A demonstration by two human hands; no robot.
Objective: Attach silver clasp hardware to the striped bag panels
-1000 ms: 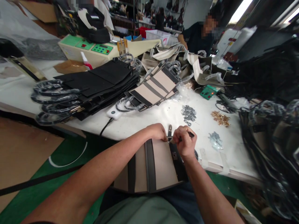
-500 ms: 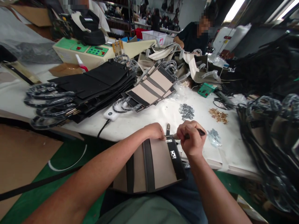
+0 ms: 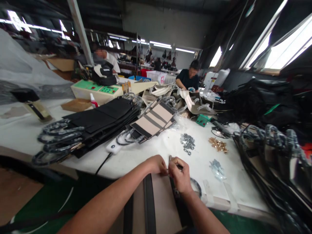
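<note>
On my lap and against the table edge lies a beige and black bag panel (image 3: 161, 198). My left hand (image 3: 157, 164) is closed at its top edge, fingertips pinched close to the black strip; what they pinch is too small to make out. My right hand (image 3: 180, 175) is wrapped around a dark-handled tool (image 3: 179, 167) that looks like a screwdriver, its tip meeting the left fingertips. Just beyond the hands a short strap with metal on it (image 3: 170, 158) sticks up. The right hand and wrist partly cover the black strip with its metal plate.
Flat black bag pieces (image 3: 104, 117) with wrapped handles are stacked at left, beside a beige-and-black panel pile (image 3: 152, 120). Silver plates (image 3: 187, 143), gold fittings (image 3: 218, 145) and clear-bagged pieces (image 3: 217, 169) lie on the white table (image 3: 141, 156). More bags (image 3: 270, 156) stand right. A co-worker (image 3: 188, 78) sits opposite.
My view has tilted up, showing more of the room. My right hand has come closer to the left one and turned, now covering much of the tool and the black strip.
</note>
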